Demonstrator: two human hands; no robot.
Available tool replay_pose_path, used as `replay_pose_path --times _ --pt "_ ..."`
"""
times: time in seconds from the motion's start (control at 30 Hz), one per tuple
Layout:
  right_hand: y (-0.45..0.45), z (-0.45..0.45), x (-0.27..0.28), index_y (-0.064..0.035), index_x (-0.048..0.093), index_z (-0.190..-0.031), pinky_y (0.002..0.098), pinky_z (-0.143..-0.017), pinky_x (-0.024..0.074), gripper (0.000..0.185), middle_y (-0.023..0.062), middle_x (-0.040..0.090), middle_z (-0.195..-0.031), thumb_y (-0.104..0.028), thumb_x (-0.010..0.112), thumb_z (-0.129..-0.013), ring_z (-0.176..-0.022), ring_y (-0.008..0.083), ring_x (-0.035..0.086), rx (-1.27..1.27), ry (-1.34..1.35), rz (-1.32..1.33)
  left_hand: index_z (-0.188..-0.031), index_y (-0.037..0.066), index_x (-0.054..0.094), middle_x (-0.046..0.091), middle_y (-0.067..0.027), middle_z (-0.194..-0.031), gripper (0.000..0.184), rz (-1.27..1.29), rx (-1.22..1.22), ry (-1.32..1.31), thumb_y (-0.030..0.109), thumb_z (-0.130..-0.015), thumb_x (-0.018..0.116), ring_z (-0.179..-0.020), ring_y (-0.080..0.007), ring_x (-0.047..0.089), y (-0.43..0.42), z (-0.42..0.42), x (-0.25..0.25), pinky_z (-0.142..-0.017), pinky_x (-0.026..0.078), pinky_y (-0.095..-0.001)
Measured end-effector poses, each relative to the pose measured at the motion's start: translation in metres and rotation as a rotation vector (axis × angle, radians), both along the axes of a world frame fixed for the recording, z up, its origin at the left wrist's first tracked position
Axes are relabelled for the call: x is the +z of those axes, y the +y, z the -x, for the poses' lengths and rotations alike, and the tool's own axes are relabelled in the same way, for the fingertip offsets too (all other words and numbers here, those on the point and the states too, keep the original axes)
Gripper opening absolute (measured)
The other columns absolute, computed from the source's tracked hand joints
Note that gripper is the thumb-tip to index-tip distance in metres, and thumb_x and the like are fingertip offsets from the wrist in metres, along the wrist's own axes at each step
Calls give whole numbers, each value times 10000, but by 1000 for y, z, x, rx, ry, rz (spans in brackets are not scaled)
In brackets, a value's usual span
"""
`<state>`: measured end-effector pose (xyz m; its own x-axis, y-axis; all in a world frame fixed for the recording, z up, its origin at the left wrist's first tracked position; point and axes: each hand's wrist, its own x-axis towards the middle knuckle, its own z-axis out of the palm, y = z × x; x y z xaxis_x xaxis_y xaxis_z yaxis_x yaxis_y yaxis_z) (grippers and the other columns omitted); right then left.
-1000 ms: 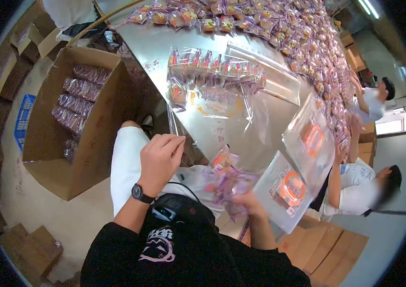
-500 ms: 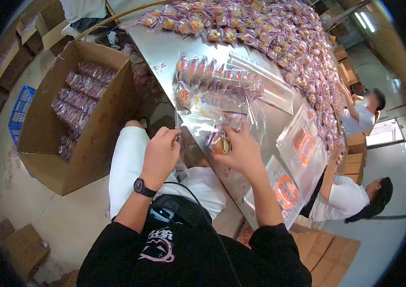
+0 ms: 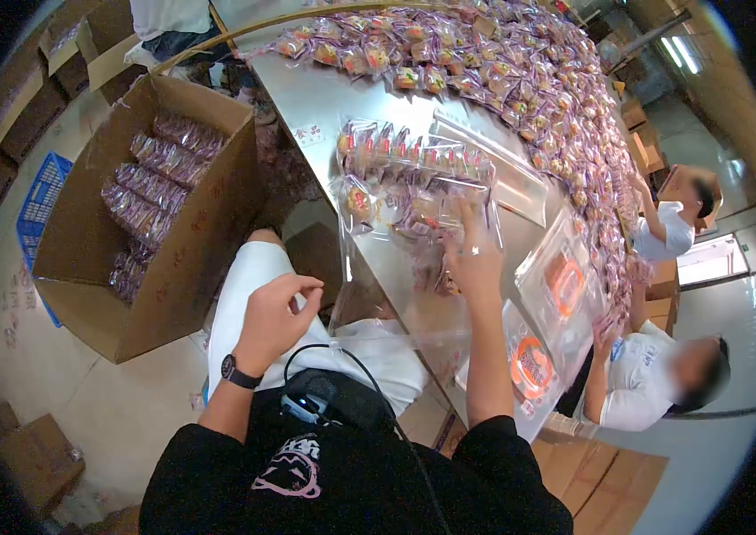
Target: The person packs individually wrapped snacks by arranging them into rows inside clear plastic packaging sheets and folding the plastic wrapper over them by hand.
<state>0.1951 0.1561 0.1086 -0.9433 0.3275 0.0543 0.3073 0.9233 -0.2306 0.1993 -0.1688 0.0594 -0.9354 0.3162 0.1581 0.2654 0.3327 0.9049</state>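
My left hand [image 3: 278, 321] is over my left thigh, its fingers curled towards the thumb, with nothing visible in them. On the metal table [image 3: 311, 134] lies a large clear bag [image 3: 369, 267], its open end hanging over the edge towards my lap. A row of small wrapped cakes [image 3: 414, 153] fills the bag's far part, with one more wrapped cake [image 3: 358, 203] at its left. My right hand [image 3: 478, 260] reaches into the bag, its fingers round several wrapped cakes [image 3: 427, 214] just below the row. Its fingertips are partly behind film and glare.
A cardboard box [image 3: 186, 267] with packed bags stands left of the table, beside a blue crate [image 3: 42, 201]. Loose wrapped cakes [image 3: 521, 85] are heaped across the far side. Flat printed bags [image 3: 534, 357] lie at the right. Two people [image 3: 636, 379] [image 3: 668, 230] work at the table's right side.
My right hand has brought wrapped cakes up from the lower right into the bag, against the row. My left hand has drawn back down and left, away from the bag's edge.
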Motion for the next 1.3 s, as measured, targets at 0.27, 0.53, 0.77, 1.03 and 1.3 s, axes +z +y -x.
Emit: replay_pose_path --times 0.27,0.53,0.77,1.03,1.3 --pt "4 4 -47 -163 555 -1466 532 -1131 370 702 140 625 -1384 -236 805 -814 -1336 391 498 259 298 49 -1010 38 750 722 -111 -850 138 92 234 13 95 -888 718 -677 -228 660 -47 19 -59 -622 518 -338" --pt "-19 8 -53 -163 631 -1350 550 -1172 321 600 48 658 -1319 -332 822 -807 -1274 319 552 303 252 -312 -1103 69 693 620 -116 -1098 260 495 276 138 168 -863 708 -1076 -333 560 -52 15 -107 -921 438 -459" --pt "-42 16 -50 -113 658 -1308 478 -1060 464 459 142 723 -1142 -374 735 -939 -1201 322 646 137 434 68 -1073 93 684 595 -115 -1107 266 560 263 148 219 -841 713 -1088 -335 541 -44 22 -113 -911 427 -476" --pt "-66 60 -40 -1 516 -1481 507 -946 475 570 303 662 -1193 -297 632 -1009 -1112 431 632 -95 -108 264 -978 99 654 586 -103 -1016 208 544 294 144 222 -822 716 -1016 -323 547 -38 37 -121 -874 414 -473" --pt "-67 32 -61 -65 565 -1467 511 -1018 464 630 247 561 -1294 -215 742 -880 -1189 434 556 350 358 110 -958 97 664 596 -105 -1007 211 502 330 111 252 -825 715 -1007 -330 557 -45 37 -128 -875 419 -469"
